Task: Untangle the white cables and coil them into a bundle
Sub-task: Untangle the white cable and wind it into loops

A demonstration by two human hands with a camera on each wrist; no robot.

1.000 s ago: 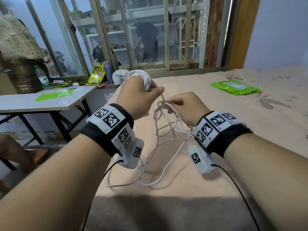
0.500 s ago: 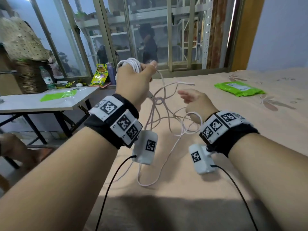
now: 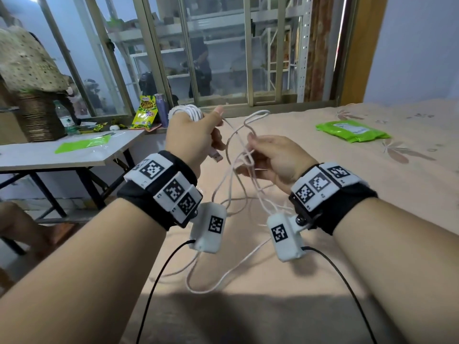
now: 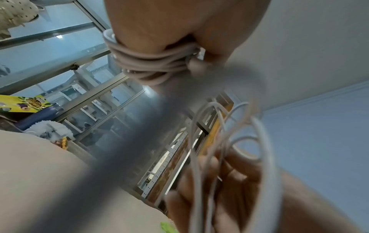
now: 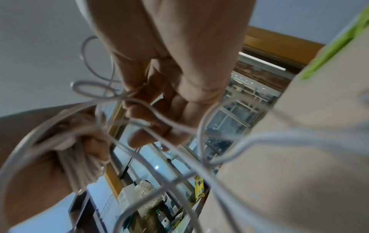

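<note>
Thin white cable is wound in several turns round the fingers of my left hand (image 3: 196,135), forming a coil (image 3: 185,112) that shows up close in the left wrist view (image 4: 151,66). A USB plug (image 3: 216,156) sticks out below that fist. My right hand (image 3: 270,157) pinches a tangled knot of loose white cable (image 3: 244,155) between thumb and fingers (image 5: 147,110). More loose cable (image 3: 213,281) hangs from both hands and trails in loops onto the peach bedsheet (image 3: 347,170).
A green plastic packet (image 3: 352,130) lies on the bed at the far right. Left of the bed stands a white folding table (image 3: 49,157) with a green sheet, a bottle and a wicker basket. A window runs behind.
My right hand let go of the cable, opened, then came back up and pinched the tangle. The left hand rose with the coil, then settled slightly lower.
</note>
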